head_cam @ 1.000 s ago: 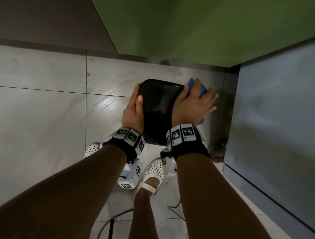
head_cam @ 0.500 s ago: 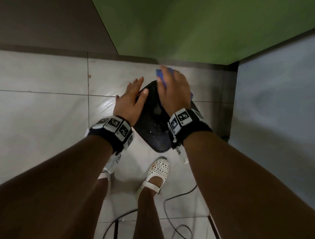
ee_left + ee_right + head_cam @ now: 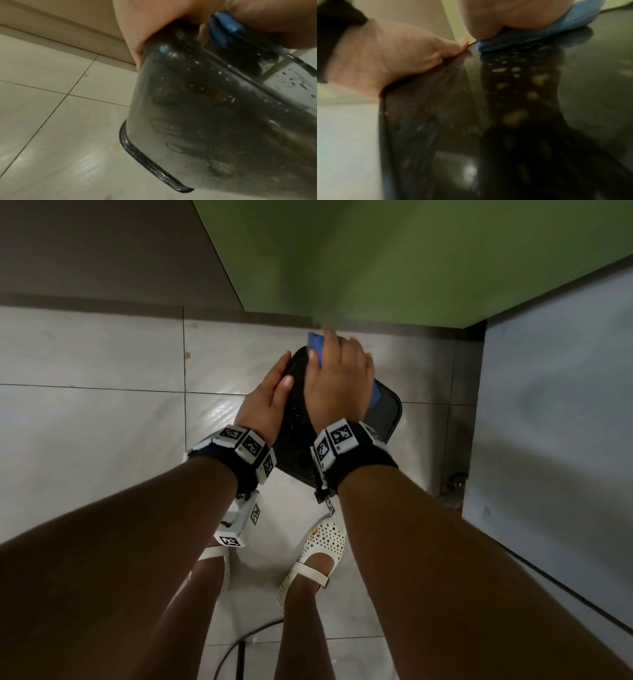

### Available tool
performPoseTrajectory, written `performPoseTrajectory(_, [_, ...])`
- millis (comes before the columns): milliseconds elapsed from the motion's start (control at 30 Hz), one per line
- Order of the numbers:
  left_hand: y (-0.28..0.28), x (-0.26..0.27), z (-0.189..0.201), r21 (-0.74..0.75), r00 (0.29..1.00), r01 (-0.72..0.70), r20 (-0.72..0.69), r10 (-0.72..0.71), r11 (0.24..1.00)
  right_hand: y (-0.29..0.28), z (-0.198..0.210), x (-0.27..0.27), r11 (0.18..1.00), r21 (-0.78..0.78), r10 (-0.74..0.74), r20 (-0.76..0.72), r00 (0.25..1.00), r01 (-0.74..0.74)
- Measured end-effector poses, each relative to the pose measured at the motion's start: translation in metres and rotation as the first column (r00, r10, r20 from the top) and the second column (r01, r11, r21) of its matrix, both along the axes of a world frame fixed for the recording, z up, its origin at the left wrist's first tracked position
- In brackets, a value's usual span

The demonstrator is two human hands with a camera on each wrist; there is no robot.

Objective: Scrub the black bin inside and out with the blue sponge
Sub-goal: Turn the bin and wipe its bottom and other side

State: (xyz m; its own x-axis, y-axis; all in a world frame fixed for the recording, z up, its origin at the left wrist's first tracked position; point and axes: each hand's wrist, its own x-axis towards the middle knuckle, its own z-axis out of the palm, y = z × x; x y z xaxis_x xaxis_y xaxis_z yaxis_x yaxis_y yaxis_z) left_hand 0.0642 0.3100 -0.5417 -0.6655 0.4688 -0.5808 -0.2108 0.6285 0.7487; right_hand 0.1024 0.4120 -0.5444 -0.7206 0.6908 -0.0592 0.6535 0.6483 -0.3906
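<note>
The black bin (image 3: 388, 414) stands tilted on the tiled floor, its wet side facing up. Near the floor in the left wrist view is the rim of the bin (image 3: 205, 121). My left hand (image 3: 269, 402) grips its left edge, thumb on top. My right hand (image 3: 337, 381) presses the blue sponge (image 3: 314, 347) onto the bin's far upper part, fingers curled over it. In the right wrist view, the sponge (image 3: 539, 31) lies flat on the wet bin (image 3: 513, 115) next to the left hand (image 3: 393, 60). The sponge (image 3: 226, 25) also shows folded under the fingers in the left wrist view.
A green wall (image 3: 411, 261) rises just behind the bin, with a grey panel (image 3: 555, 422) close on the right. My feet in white shoes (image 3: 318, 553) stand just in front of the bin. A black cable (image 3: 239, 655) lies on the tiled floor (image 3: 85, 405).
The right hand slid the sponge from the bin's far right corner leftwards to its far top. The bin turned slightly under the hands while the left hand kept its hold.
</note>
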Motion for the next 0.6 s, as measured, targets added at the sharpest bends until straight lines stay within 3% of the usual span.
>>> performPoseTrajectory(133, [-0.001,0.000,-0.001,-0.012,1.000,-0.018,0.003,0.018,1.000,0.008,0.001,0.030,0.987,0.029,-0.158,0.087,0.984,0.156])
performPoseTrajectory(233, [0.000,0.001,-0.002,-0.006,0.999,-0.031,0.020,0.032,0.999,0.015,-0.003,0.048,0.950,0.136,-0.281,-0.018,0.960,0.281])
performPoseTrajectory(333, [0.004,0.002,-0.003,-0.014,1.000,0.005,0.028,-0.005,1.000,0.017,-0.003,0.048,0.868,0.142,-0.467,-0.086,0.880,0.475])
performPoseTrajectory(400, [0.006,0.002,-0.002,-0.018,1.000,0.031,0.007,-0.031,0.999,0.016,0.000,0.038,0.802,0.117,-0.584,-0.053,0.810,0.586])
performPoseTrajectory(500, [0.006,0.001,0.000,-0.029,0.997,0.064,-0.036,-0.065,0.998,0.014,-0.003,0.029,0.805,0.192,-0.566,-0.036,0.824,0.561])
performPoseTrajectory(600, [0.006,0.001,-0.001,-0.025,0.996,0.075,-0.042,-0.076,0.997,0.005,-0.005,0.026,0.927,0.110,-0.365,0.044,0.930,0.359])
